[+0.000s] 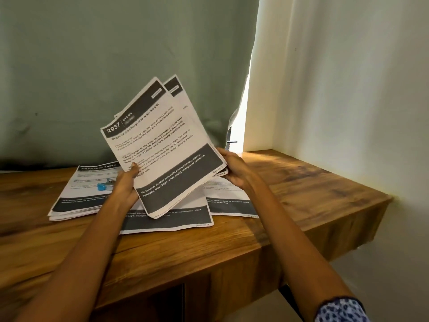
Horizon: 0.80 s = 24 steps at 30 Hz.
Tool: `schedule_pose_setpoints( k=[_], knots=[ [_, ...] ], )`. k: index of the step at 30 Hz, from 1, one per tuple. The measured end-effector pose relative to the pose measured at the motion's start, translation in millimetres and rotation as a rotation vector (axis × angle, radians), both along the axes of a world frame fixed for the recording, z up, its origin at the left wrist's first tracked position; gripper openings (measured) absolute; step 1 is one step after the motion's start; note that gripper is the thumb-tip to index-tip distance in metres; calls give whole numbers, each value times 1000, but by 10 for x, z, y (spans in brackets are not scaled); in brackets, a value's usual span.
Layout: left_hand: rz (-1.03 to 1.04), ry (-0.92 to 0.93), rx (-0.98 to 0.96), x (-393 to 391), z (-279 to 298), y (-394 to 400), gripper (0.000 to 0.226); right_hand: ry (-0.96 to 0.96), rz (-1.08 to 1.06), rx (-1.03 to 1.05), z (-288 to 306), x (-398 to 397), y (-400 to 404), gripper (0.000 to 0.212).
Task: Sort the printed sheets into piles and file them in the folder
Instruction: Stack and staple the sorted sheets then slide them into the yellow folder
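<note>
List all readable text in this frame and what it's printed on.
"2937", "KITCHEN": header of the held top sheet, in the grip of left hand and right hand.
"Organize the storage area under the sink": title, same sheet.
"Under-sink storage area (with mixed cleaning agents, sponges, trash bags, small tools); designated locations": its dark footer.
"DRESSING TABLE": top sheet of the left pile.
Remaining text: too small or blurred.

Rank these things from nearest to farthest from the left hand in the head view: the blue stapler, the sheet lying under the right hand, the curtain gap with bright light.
Measured from the left hand:
1. Blue stapler, just to its left, on the DRESSING TABLE pile.
2. Sheet under the right hand, flat on the desk, to the right.
3. Curtain gap, far right and behind, at the wall.
</note>
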<state>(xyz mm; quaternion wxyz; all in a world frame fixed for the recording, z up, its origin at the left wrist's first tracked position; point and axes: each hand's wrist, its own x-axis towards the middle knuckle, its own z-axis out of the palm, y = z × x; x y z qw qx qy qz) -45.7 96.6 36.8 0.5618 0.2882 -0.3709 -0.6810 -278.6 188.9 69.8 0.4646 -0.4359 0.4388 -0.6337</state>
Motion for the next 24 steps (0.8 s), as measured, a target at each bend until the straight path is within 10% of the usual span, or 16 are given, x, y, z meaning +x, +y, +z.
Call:
schedule_pose_setpoints(
  k=[12, 24],
  knots=[
    [218, -357, -72, -71, -22, -75, 35, 296, -336, 199, -72, -253, -59, 26],
    [297, -78, 34, 265, 65, -123, 32, 684, -266, 469, -433, 348, -295, 60]
  ],
)
